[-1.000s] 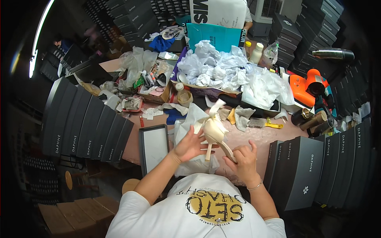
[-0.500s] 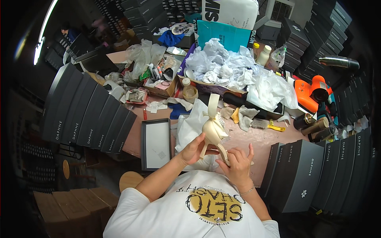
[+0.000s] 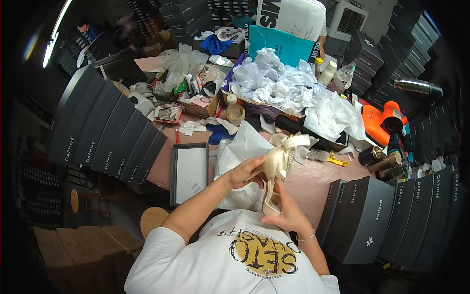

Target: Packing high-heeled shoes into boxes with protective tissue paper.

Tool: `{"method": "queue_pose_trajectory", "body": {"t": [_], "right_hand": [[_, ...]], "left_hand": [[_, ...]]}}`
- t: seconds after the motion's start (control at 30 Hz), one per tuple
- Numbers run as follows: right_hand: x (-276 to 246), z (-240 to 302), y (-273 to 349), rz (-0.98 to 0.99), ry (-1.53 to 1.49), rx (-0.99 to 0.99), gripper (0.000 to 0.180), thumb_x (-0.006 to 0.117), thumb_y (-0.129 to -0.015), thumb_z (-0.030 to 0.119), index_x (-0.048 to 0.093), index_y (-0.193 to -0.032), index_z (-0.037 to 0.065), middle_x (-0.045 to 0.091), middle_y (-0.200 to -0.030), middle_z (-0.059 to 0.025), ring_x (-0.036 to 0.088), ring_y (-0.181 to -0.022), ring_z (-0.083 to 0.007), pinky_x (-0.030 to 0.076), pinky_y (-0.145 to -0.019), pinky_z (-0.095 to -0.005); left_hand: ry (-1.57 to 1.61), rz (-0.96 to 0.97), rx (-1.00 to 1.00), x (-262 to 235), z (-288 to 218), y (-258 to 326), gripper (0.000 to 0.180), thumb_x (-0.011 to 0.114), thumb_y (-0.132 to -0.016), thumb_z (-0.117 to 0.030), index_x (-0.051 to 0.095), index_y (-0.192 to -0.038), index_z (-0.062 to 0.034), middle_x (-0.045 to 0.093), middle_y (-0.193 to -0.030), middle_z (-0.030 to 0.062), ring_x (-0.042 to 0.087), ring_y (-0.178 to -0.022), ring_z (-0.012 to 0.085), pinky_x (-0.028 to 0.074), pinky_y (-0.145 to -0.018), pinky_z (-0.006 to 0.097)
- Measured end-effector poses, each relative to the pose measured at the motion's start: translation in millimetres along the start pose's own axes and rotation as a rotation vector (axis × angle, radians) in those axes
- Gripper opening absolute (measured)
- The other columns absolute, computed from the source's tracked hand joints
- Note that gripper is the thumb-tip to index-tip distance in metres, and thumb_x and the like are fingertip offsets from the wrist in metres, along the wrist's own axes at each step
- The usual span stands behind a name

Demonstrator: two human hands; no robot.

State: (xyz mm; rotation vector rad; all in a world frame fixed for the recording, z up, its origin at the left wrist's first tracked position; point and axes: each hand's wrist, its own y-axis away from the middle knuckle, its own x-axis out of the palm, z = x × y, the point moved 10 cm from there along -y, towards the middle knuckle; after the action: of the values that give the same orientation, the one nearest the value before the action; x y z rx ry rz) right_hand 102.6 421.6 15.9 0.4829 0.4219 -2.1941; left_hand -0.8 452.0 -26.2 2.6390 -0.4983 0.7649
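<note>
A cream high-heeled sandal (image 3: 275, 165) with a row of sparkling stones and a loose pale strap is held up over the near part of the table. My left hand (image 3: 248, 172) is closed round it from the left side. Lower down, my right hand (image 3: 290, 211) grips its slim lower part, thumb and fingers on either side. Part of the sandal is hidden by my fingers. White tissue paper (image 3: 237, 154) lies just behind my left hand. To its left an open grey shoebox part (image 3: 190, 174) shows a pale inside.
Stacks of dark shoeboxes (image 3: 105, 132) and more shoeboxes (image 3: 362, 220) flank me. Crumpled white paper (image 3: 274, 78) fills a purple-edged box. A glue jar (image 3: 235, 113), yellow-handled brush (image 3: 338, 160) and orange heat gun (image 3: 377, 125) lie about. A co-worker (image 3: 87, 30) is far left; another person's arm (image 3: 321, 46) shows behind.
The sandal has tilted and shifted right, its strap now swung to the right. My right hand has turned from fingers raised to wrapped round the sandal's lower part.
</note>
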Motion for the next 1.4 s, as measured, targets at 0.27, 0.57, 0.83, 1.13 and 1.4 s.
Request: {"method": "queue_pose_trajectory", "body": {"t": [0.27,0.57,0.83,1.13,1.4], "right_hand": [[-5.4,-29.0,28.2,-0.02,-0.263,0.432,0.102,0.076,-0.07,0.024,0.011,-0.144,-0.001,0.052,-0.122,-0.0248,0.053,-0.115,-0.0323,0.04,-0.097,-0.0367],[-1.9,-47.0,40.7,-0.019,-0.328,0.497,0.101,0.075,-0.071,0.025,0.011,-0.144,-0.001,0.054,-0.118,-0.0243,0.055,-0.11,-0.0311,0.042,-0.094,-0.0359],[3.8,-54.1,40.9,-0.002,-0.405,0.492,0.1,0.073,-0.072,0.018,0.008,-0.147,0.003,0.055,-0.104,-0.0122,0.056,-0.097,-0.0205,0.042,-0.089,-0.0316],[3.5,-46.6,36.5,-0.014,-0.277,0.443,0.104,0.075,-0.069,0.024,0.009,-0.147,0.004,0.056,-0.106,-0.0164,0.057,-0.098,-0.024,0.044,-0.087,-0.0325],[3.4,-40.3,34.3,-0.027,-0.247,0.385,0.103,0.075,-0.07,0.024,0.009,-0.146,0.003,0.054,-0.114,-0.0197,0.056,-0.104,-0.0272,0.042,-0.091,-0.0336]], "left_hand": [[-0.618,-0.173,0.19,-5.2,-1.0,-14.6,0.053,0.056,-0.092,-0.028,0.04,-0.135,0.0001,0.06,-0.109,0.0133,0.06,-0.093,0.0165,0.05,-0.08,0.028],[-0.615,-0.226,0.048,10.4,3.7,-16.6,0.058,0.066,-0.085,-0.016,0.041,-0.133,0.0027,0.055,-0.113,0.0116,0.055,-0.1,0.0141,0.047,-0.084,0.025],[-0.603,-0.271,0.044,3.5,9.2,-14.0,0.059,0.067,-0.083,-0.017,0.042,-0.132,0.0043,0.055,-0.11,0.0119,0.055,-0.097,0.0137,0.048,-0.081,0.025],[-0.574,-0.333,0.122,-4.2,16.1,-9.5,0.06,0.069,-0.082,-0.012,0.04,-0.132,0.0042,0.053,-0.111,0.012,0.055,-0.097,0.0141,0.048,-0.083,0.025],[-0.587,-0.364,0.131,-2.2,12.2,-6.2,0.058,0.068,-0.082,-0.011,0.042,-0.131,0.0028,0.053,-0.111,0.0122,0.055,-0.098,0.0141,0.049,-0.083,0.026]]}}
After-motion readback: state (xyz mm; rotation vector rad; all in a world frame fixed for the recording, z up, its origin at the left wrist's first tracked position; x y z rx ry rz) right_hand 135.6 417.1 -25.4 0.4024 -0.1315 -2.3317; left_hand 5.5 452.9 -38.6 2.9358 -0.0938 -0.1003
